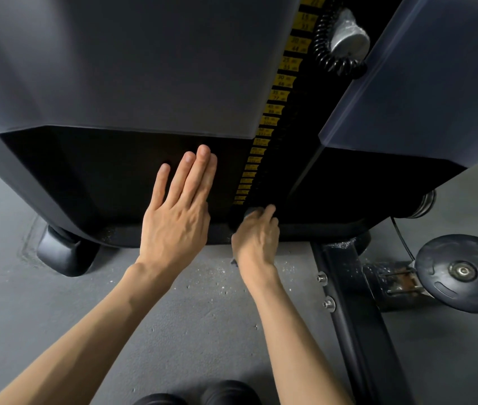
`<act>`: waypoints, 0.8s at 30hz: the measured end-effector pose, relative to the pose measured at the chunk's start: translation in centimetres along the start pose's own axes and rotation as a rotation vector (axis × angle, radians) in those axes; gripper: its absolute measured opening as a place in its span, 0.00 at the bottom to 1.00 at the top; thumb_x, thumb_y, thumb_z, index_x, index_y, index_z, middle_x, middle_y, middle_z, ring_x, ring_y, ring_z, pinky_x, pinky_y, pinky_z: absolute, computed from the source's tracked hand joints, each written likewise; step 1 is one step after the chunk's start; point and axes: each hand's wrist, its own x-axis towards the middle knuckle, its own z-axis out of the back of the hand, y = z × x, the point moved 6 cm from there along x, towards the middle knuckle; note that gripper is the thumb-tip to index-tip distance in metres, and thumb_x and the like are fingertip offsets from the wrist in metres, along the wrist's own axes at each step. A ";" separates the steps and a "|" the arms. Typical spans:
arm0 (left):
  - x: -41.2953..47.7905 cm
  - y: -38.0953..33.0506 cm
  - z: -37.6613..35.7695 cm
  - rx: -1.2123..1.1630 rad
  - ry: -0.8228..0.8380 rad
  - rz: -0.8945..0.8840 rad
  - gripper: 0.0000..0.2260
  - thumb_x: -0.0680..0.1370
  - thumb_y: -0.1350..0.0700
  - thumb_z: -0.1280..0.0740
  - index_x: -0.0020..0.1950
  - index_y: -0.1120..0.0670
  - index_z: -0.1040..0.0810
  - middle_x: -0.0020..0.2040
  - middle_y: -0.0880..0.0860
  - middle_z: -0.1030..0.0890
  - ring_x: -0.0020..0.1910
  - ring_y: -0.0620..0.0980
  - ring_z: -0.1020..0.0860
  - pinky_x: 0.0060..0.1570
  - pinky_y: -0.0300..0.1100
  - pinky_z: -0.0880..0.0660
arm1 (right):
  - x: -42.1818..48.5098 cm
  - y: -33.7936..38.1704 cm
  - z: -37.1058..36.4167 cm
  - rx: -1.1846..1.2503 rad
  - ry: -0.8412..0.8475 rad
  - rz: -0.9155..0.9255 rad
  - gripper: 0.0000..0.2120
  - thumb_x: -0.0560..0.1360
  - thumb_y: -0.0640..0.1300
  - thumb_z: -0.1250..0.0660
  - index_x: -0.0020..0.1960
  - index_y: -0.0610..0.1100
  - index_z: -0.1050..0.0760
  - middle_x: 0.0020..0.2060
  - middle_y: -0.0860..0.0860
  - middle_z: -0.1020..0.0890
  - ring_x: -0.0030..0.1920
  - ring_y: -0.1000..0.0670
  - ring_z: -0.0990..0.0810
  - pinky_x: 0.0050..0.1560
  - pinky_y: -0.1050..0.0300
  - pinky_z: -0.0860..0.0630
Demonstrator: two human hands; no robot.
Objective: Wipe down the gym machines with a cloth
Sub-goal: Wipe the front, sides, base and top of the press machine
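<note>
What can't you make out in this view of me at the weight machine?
1. Head view: the grey object in the right hand is mostly covered by its fingers; cloth or knob, cannot tell.
2. Head view: the lowest yellow weight labels are too small and blurred to read.
3. Head view: the grey side panels are cut off by the top edge.

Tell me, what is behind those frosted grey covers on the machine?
In the gap between the frosted covers a weight stack shows, with yellow labels and a coiled black cord. The covers hide the rest.
</note>
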 end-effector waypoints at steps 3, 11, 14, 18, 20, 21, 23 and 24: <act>0.1 0.1 0.1 0.001 -0.007 -0.014 0.38 0.78 0.60 0.39 0.80 0.55 0.61 0.79 0.49 0.66 0.78 0.47 0.62 0.77 0.48 0.61 | -0.4 0.0 0.4 0.018 -0.024 0.074 0.18 0.78 0.33 0.43 0.67 0.33 0.32 0.67 0.39 0.35 0.57 0.42 0.27 0.58 0.55 0.30; 0.0 0.1 0.1 -0.020 0.003 -0.017 0.37 0.79 0.60 0.41 0.80 0.55 0.62 0.79 0.49 0.66 0.78 0.47 0.63 0.77 0.48 0.62 | -4.8 -3.5 -0.1 0.248 -0.042 0.068 0.24 0.71 0.27 0.37 0.66 0.38 0.27 0.52 0.42 0.30 0.43 0.44 0.22 0.46 0.54 0.21; 0.0 0.0 0.2 -0.033 -0.005 -0.010 0.37 0.79 0.60 0.41 0.80 0.54 0.62 0.79 0.48 0.66 0.78 0.47 0.63 0.77 0.48 0.62 | -3.7 -3.5 0.0 0.167 -0.106 0.047 0.29 0.67 0.26 0.32 0.68 0.35 0.29 0.52 0.39 0.28 0.44 0.43 0.22 0.45 0.53 0.20; 0.0 0.1 0.2 -0.029 -0.011 -0.009 0.37 0.79 0.61 0.40 0.80 0.55 0.61 0.79 0.48 0.66 0.78 0.47 0.62 0.77 0.48 0.61 | -2.6 -2.0 -0.5 0.045 -0.105 0.030 0.31 0.68 0.31 0.29 0.70 0.33 0.32 0.55 0.39 0.27 0.48 0.43 0.23 0.46 0.54 0.23; 0.0 0.0 0.1 -0.025 -0.008 -0.004 0.37 0.79 0.60 0.40 0.80 0.55 0.61 0.79 0.49 0.66 0.78 0.47 0.62 0.77 0.48 0.61 | -2.8 -2.1 -0.4 0.052 -0.139 0.057 0.29 0.64 0.29 0.27 0.65 0.33 0.26 0.52 0.40 0.25 0.44 0.43 0.22 0.42 0.54 0.22; 0.0 -0.1 0.0 -0.027 -0.006 0.002 0.37 0.79 0.60 0.40 0.80 0.55 0.61 0.79 0.49 0.66 0.78 0.47 0.62 0.77 0.48 0.62 | -3.3 -2.4 -0.5 0.088 -0.130 0.080 0.28 0.63 0.27 0.28 0.64 0.34 0.25 0.51 0.40 0.25 0.44 0.43 0.21 0.43 0.54 0.22; 0.0 -0.2 -0.2 -0.031 -0.009 0.016 0.37 0.79 0.60 0.40 0.80 0.55 0.62 0.79 0.49 0.66 0.78 0.47 0.63 0.77 0.49 0.63 | -4.3 -3.1 -0.5 0.219 -0.040 0.114 0.28 0.67 0.26 0.32 0.66 0.37 0.26 0.55 0.42 0.28 0.48 0.43 0.21 0.48 0.52 0.20; 0.0 -0.2 -0.2 -0.034 -0.010 0.019 0.37 0.79 0.60 0.40 0.80 0.55 0.62 0.79 0.49 0.67 0.78 0.47 0.63 0.77 0.49 0.63 | -4.6 -3.6 -0.3 0.275 0.005 0.102 0.27 0.70 0.26 0.35 0.67 0.39 0.27 0.56 0.45 0.30 0.50 0.43 0.21 0.48 0.52 0.19</act>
